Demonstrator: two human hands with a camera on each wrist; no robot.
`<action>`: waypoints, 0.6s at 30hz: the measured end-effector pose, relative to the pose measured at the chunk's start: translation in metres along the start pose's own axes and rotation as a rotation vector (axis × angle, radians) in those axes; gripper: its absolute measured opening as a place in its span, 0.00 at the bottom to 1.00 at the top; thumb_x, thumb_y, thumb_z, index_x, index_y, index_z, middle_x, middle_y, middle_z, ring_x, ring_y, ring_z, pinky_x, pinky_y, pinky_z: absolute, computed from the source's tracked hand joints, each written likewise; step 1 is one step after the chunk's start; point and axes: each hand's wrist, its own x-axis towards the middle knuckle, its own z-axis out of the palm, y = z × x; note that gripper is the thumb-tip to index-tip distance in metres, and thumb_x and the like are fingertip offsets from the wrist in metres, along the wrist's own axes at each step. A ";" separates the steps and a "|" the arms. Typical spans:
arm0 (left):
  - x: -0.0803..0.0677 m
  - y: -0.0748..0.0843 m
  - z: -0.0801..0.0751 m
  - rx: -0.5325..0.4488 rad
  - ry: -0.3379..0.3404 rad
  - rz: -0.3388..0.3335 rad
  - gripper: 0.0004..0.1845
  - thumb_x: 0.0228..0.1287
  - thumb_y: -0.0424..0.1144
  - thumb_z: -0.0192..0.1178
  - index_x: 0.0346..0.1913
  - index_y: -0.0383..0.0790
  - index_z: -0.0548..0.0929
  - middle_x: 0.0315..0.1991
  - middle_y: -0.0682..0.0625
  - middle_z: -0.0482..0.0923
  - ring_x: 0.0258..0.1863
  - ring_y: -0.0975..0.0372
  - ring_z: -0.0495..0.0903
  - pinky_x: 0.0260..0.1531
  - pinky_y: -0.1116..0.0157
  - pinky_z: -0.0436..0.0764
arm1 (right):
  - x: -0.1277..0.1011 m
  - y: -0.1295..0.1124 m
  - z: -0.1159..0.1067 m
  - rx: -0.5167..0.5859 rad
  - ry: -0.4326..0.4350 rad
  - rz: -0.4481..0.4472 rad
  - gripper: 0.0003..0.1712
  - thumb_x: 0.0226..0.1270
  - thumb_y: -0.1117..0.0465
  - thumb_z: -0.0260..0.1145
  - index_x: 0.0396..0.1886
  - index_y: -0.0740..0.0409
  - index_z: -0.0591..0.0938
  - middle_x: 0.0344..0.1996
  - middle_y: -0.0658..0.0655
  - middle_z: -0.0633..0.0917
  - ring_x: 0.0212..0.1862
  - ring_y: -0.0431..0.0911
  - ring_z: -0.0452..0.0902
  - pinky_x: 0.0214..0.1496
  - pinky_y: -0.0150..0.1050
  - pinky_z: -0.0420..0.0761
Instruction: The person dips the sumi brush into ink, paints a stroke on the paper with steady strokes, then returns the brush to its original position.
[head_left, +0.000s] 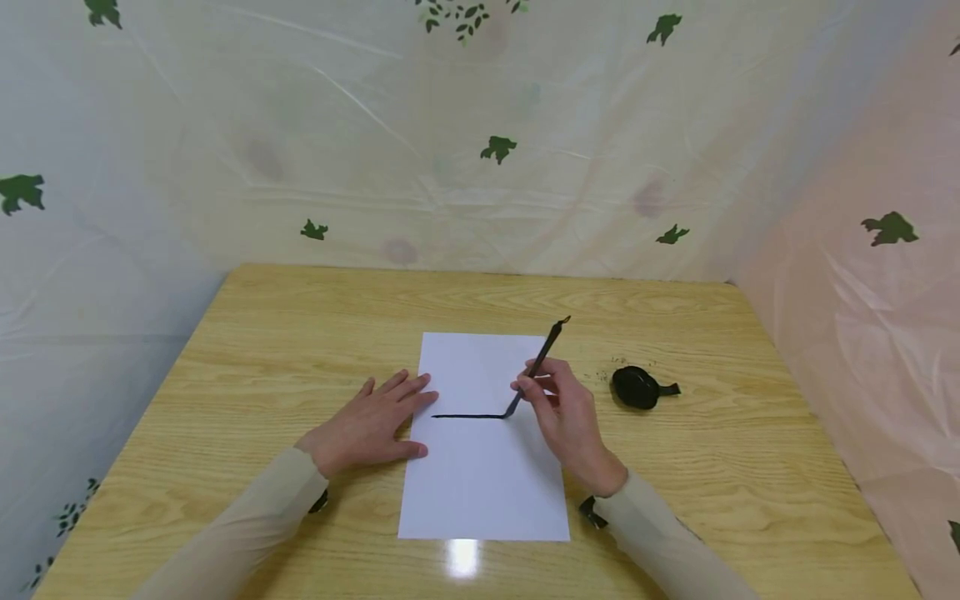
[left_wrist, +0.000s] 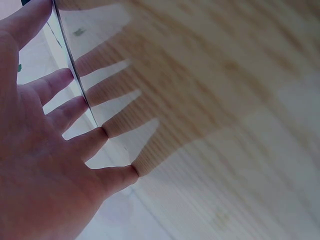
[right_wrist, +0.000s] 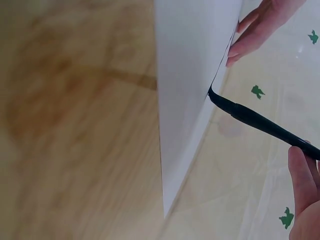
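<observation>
White paper point(head_left: 480, 467) is lying flat near the middle of the wooden bench point(head_left: 247, 350), its long sides running away from the person. A black line point(head_left: 468, 416) is crossing it from the left edge to roughly the middle of its width.

The right hand point(head_left: 566, 412) is holding a black brush point(head_left: 536, 365), the fingers point(head_left: 528, 385) curled and pinching the shaft about halfway up. The brush is leaning, its upper end tilting away and to the right, its wet tip touching the paper at the right end of the line. In the right wrist view the dark tip is bending where it is meeting the sheet.

The left hand point(head_left: 371, 425) is lying palm down with the fingers point(head_left: 405, 387) straight and spread, gripping nothing. Its fingertips are resting at the left edge of the paper, just beside the start of the line, while the palm is sitting on bare wood. The left wrist view is showing the same spread fingers point(left_wrist: 75, 112) over the paper's edge, their shadows falling on the grain.

A small black ink dish point(head_left: 637, 387) is sitting on the bench to the right of the paper, near the right hand but apart from it. Pale plastic sheeting point(head_left: 525, 100) printed with green leaves is hanging behind and beside the bench.
</observation>
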 end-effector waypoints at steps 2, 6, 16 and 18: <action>0.000 0.000 0.000 0.001 0.002 0.002 0.42 0.69 0.59 0.66 0.79 0.44 0.66 0.82 0.45 0.56 0.81 0.43 0.51 0.70 0.29 0.53 | 0.000 0.000 0.000 0.007 0.005 -0.002 0.15 0.67 0.78 0.67 0.51 0.69 0.76 0.40 0.62 0.86 0.40 0.53 0.90 0.44 0.31 0.86; 0.001 0.000 0.000 -0.001 0.006 0.002 0.42 0.68 0.59 0.66 0.79 0.44 0.67 0.82 0.44 0.56 0.80 0.42 0.51 0.70 0.29 0.54 | 0.000 0.002 -0.001 0.012 0.015 -0.023 0.15 0.66 0.79 0.67 0.50 0.69 0.76 0.40 0.62 0.86 0.40 0.54 0.90 0.44 0.31 0.86; 0.000 0.001 0.000 0.005 0.009 0.001 0.42 0.68 0.59 0.66 0.79 0.44 0.67 0.81 0.44 0.56 0.81 0.42 0.51 0.70 0.29 0.54 | 0.000 0.004 -0.003 0.030 0.022 -0.049 0.16 0.65 0.81 0.66 0.50 0.69 0.76 0.41 0.62 0.85 0.39 0.55 0.90 0.44 0.32 0.86; 0.000 0.001 -0.001 0.001 0.010 0.001 0.43 0.68 0.59 0.67 0.79 0.43 0.67 0.81 0.44 0.56 0.81 0.42 0.51 0.70 0.29 0.54 | -0.001 0.004 -0.003 0.033 0.023 -0.047 0.16 0.65 0.81 0.66 0.50 0.69 0.76 0.41 0.62 0.85 0.39 0.55 0.90 0.44 0.32 0.86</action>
